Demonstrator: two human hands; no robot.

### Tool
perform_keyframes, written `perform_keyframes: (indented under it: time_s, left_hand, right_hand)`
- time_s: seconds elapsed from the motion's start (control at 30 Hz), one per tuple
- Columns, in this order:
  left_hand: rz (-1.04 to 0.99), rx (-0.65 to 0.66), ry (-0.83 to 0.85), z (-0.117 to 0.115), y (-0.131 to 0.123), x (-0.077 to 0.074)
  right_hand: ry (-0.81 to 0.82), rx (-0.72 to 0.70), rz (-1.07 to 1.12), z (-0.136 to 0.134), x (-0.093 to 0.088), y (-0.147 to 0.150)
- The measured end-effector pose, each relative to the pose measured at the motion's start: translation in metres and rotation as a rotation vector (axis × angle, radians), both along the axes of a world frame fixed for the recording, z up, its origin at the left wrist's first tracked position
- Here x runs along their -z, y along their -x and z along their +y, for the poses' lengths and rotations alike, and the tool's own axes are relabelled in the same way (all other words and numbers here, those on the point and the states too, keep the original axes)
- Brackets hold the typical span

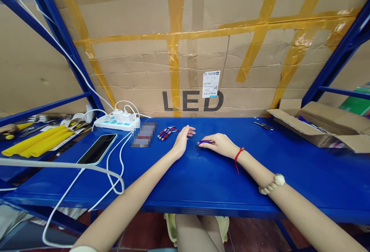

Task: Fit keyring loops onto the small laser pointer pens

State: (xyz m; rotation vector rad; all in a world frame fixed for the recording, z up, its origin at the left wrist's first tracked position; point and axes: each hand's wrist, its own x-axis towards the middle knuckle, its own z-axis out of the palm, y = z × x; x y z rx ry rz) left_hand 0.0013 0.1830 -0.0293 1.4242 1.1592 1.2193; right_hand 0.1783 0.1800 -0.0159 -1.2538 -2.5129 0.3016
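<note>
My right hand [220,145], with a red string and a beaded bracelet on its arm, pinches a small shiny purple cylinder [204,142] low over the blue tabletop. The cylinder lies roughly level, its far end partly covered by my fingers. My left hand [182,141] rests on its side on the table, fingers stretched out and curving slightly inward, holding nothing. Just left of it sits a small pile of red and blue metallic cylinders [167,133] with silvery ends, too small to tell their kind.
A white power strip [100,123], a phone [100,148] and loose white cables occupy the left. Yellow tubes [39,141] lie farther left. Keys [263,126] and an open cardboard box [306,131] stand right. Behind rises a taped cardboard sheet [138,70].
</note>
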Motion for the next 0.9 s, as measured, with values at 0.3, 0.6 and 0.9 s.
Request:
perform_keyframes:
  time_s: [0.3, 0.6, 0.9]
  left_hand:
    - [0.01, -0.001, 0.014, -0.0018, -0.0008, -0.0031]
    - [0.017, -0.001, 0.011, -0.0018, -0.0005, -0.003]
    - [0.154, -0.009, -0.074, -0.0028, 0.0018, -0.0015]
  right_hand:
    - [0.027, -0.012, 0.013, 0.0014, 0.0012, 0.0]
    - [0.027, -0.004, 0.03, 0.0005, 0.0011, 0.0008]
    - [0.022, -0.019, 0.025, 0.0003, 0.0008, 0.0008]
